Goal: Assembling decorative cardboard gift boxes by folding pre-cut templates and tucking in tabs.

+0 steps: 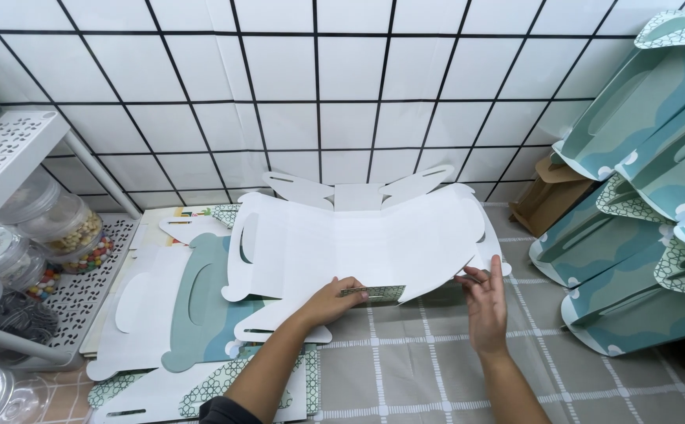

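A large flat white cardboard box blank (358, 239) lies white side up in the middle of the table. My left hand (333, 298) pinches its near edge, where a patterned teal flap (378, 294) is folded over. My right hand (484, 302) rests with fingers spread at the blank's right near corner, touching its edge. Handle cut-outs show at the blank's left and far sides.
More flat blanks (193, 306), teal and white, are piled at the left. Folded teal boxes (641, 204) are stacked at the right, with a brown cardboard piece (551, 200) behind. A white rack (12, 157) holds clear tubs of sweets (67, 232) at the far left. The tablecloth (421, 369) is checked grey.
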